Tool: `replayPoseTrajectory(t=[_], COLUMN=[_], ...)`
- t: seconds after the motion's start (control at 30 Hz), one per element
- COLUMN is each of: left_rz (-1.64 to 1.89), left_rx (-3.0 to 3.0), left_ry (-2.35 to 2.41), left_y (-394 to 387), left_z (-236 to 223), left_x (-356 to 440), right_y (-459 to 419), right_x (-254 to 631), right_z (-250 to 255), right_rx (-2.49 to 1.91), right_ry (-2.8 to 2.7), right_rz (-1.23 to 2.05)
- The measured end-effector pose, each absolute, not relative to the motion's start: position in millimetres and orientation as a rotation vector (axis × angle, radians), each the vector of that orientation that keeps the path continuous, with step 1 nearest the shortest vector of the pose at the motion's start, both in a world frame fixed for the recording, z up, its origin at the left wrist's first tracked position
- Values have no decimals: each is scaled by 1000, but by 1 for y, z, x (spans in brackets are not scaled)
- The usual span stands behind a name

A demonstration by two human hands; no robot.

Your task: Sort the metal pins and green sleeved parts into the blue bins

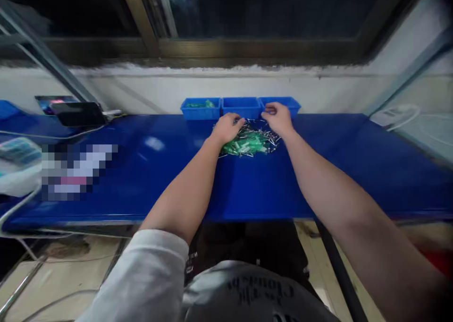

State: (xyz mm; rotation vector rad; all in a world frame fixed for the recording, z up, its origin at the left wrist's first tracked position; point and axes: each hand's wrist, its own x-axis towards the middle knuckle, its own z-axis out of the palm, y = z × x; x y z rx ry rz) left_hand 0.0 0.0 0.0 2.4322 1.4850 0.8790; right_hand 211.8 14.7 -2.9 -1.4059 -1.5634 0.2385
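A loose pile mixes small green translucent pieces (249, 145) with thin silvery metal pins (272, 138) on the blue table. My left hand (226, 128) rests at the pile's left side, fingers curled and thumb bent toward them. Over the pile's far right, in front of the right-hand blue bin (292, 105), is my right hand (279, 119), its thumb and fingers drawn together. Whatever either hand has between its fingertips is too small to make out. Behind the pile stand the middle blue bin (241, 105) and the left blue bin (183, 107), which contains green pieces (201, 105).
The blue table (141, 190) runs below a wall and dark window. A phone-like dark screen (78, 114) leans at the left, with a cable nearby. Plastic packaging (17, 156) lies at the left edge. A white cabled object (392, 115) sits at the right.
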Motion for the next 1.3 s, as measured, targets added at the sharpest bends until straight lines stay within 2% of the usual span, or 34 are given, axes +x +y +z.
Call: replayPoseTrajectory(t=[0.2,0.33,0.77,0.97,1.3], left_rz=[702,661,699,892,1041], left_rx=[2526,2541,2561,2579,2421], left_ry=[1429,1411,1395,1245,1194], left_y=[0,2,6,-1,0], left_z=[-1,-1,-5,0,1], left_x=[-3,-4,-6,-5,-3], right_y=[1,-5,-5,-7,-8], right_x=[192,184,182,180,172], right_z=[-7,-6,-6,-2,0], right_rx=[-1426,-1475,-1375,-1230,-1222], right_ry=[-2006,-2109,-2093,-2054,-1809], right_rz=[267,247,236,257,636])
